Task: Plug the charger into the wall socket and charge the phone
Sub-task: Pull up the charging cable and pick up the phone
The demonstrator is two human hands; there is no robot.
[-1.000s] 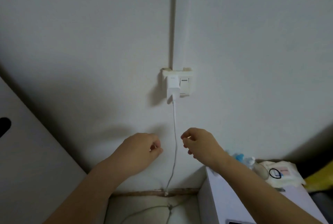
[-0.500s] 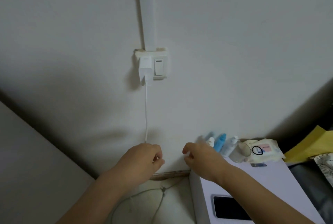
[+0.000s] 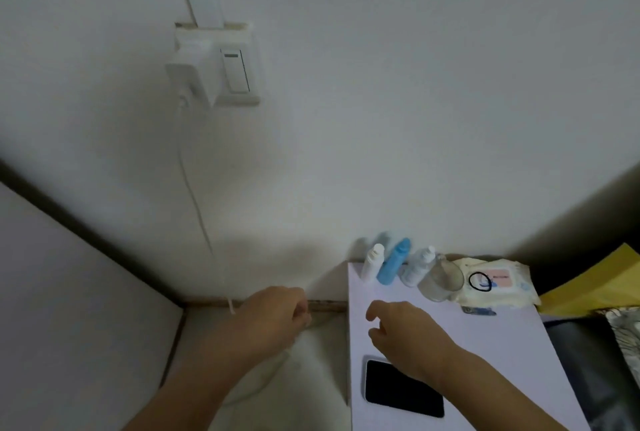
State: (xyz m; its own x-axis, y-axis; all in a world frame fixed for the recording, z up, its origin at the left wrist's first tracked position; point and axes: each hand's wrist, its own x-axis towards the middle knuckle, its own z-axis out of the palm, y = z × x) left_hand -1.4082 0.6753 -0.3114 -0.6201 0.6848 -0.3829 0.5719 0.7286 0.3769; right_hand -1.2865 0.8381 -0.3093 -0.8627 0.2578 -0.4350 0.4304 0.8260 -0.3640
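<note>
A white charger (image 3: 188, 82) sits plugged into the wall socket (image 3: 231, 67) at the upper left. Its white cable (image 3: 194, 195) hangs down the wall and runs into my left hand (image 3: 273, 318), which is closed around it near the floor. A phone (image 3: 394, 392) with a dark screen lies face up on the white table (image 3: 485, 344) at the lower right. My right hand (image 3: 405, 333) hovers over the table just above the phone, fingers loosely curled and holding nothing.
Three small bottles (image 3: 393, 266), a clear glass (image 3: 441, 280) and a pack of wipes (image 3: 495, 283) stand at the table's back edge against the wall. A yellow object (image 3: 595, 283) lies at the right. A white panel (image 3: 69, 309) fills the lower left.
My view has swung down and right, so the socket has shifted up and left and the phone has come into view. Both hands have dropped lower, the left sliding down the cable.
</note>
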